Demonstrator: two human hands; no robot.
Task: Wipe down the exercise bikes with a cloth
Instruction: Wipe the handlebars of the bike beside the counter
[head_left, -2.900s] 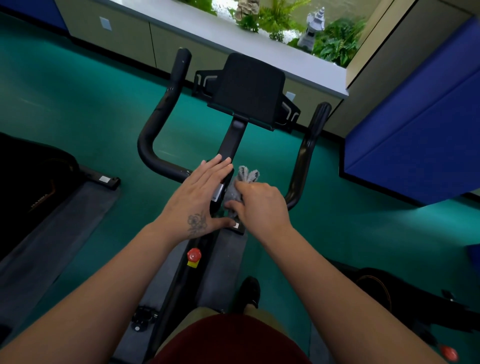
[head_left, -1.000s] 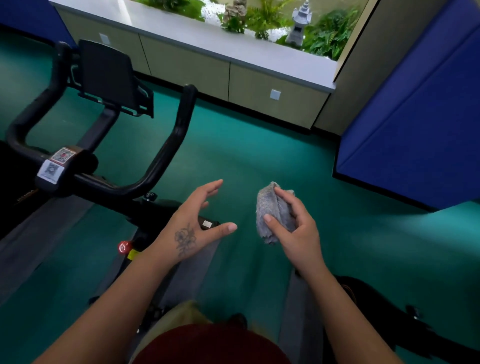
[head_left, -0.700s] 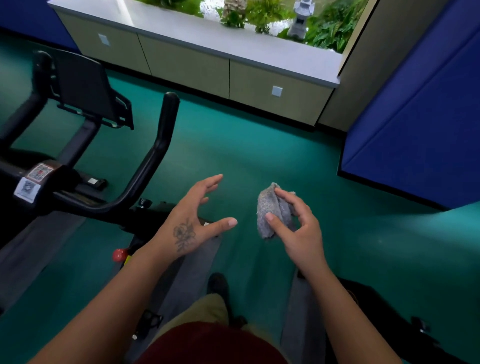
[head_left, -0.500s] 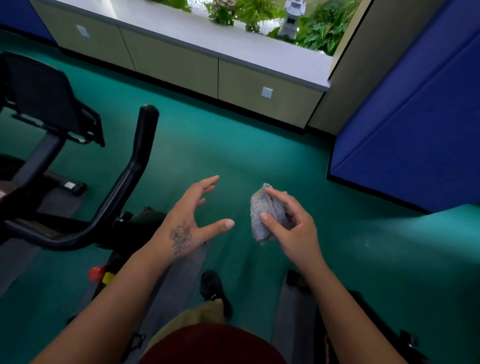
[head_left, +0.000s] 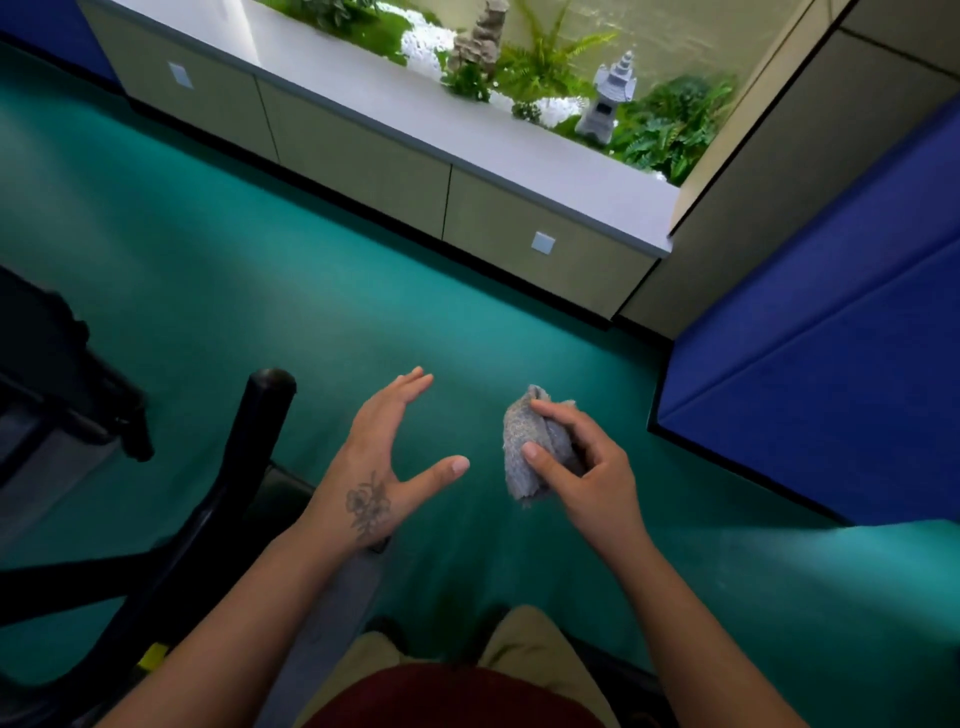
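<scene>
Right hand (head_left: 587, 467) holds the grey cloth (head_left: 524, 447), bunched into a loose wad, with the thumb across its near face and the other fingers curled behind; the cloth hangs in the air above the green floor (head_left: 260, 291), touching nothing else. Left hand (head_left: 382, 462) is empty, fingers straight and together, thumb spread wide, palm turned toward the cloth and a short gap away from it. One exercise bike (head_left: 156, 519) sits at the left edge: a black handlebar end stands upright just left of the left forearm, the rest of the frame is cropped. Neither hand touches the bike. Far side: a low cabinet (head_left: 363, 156) under a white sill with plants; a blue padded panel (head_left: 831, 364) at right. Judgement on handling: the cloth looks light, soft and limp, with no stiffness, so it would sag if pinched by a corner; gripping the bundled middle, as now, gives a firm pad for wiping. Slip risk low; not fragile. The bike's bars look rigid and smooth, so the wad should be wrapped round the tube. Whether the cloth is damp cannot be told.
</scene>
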